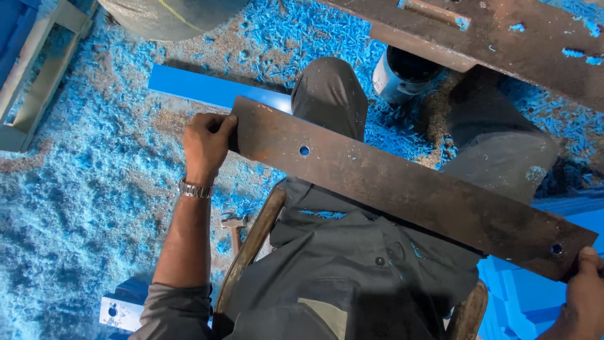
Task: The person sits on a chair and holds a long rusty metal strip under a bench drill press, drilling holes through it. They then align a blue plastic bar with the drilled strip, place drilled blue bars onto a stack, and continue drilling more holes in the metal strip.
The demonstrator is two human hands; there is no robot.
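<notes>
while left hand (206,143) and right hand (582,296) grip rusty blade (402,186), dark can (402,72) interior unreadable.

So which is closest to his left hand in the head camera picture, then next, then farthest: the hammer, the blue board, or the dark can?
From the left hand:
1. Blue board, just above it.
2. Hammer, on the floor below it.
3. Dark can, far off, upper right.

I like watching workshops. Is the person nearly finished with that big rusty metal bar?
Hard to say. Blue shavings already cover the floor, so cutting looks done. Right now the left hand and right hand hold the rusty bar by its ends, over the lap. It isn't set down or fastened anywhere yet.
</notes>
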